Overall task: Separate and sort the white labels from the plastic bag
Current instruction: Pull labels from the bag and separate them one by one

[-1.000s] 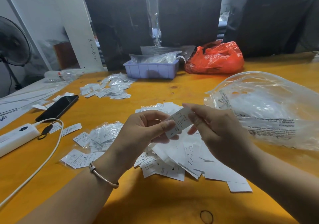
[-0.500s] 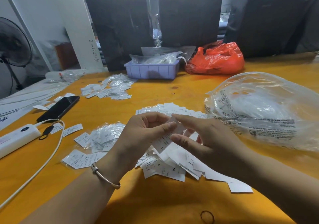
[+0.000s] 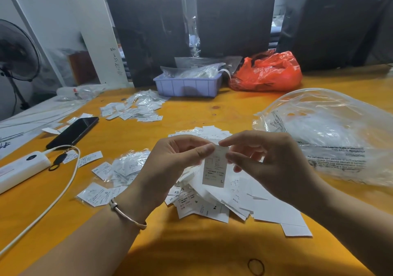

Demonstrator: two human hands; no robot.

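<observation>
My left hand (image 3: 170, 165) pinches the top of a white label (image 3: 214, 167) marked L, which hangs upright above a loose heap of white labels (image 3: 225, 203) on the yellow table. My right hand (image 3: 268, 165) is just right of the label, its index finger touching the label's top edge and its other fingers spread. A large clear plastic bag (image 3: 331, 133) with printed warnings lies to the right. Bagged label piles lie at the left (image 3: 119, 169) and further back (image 3: 136, 110).
A black phone (image 3: 73, 132), a white power bank (image 3: 21, 169) and its cable (image 3: 53, 199) lie at the left. At the back stand a lilac tray (image 3: 187, 86) and a red plastic bag (image 3: 268, 74). A rubber band (image 3: 256, 266) lies near the front edge.
The hands dipped toward the heap half a second ago and have risen again. The label, earlier tilted between both hands, now hangs upright from my left hand, and my right fingers have spread.
</observation>
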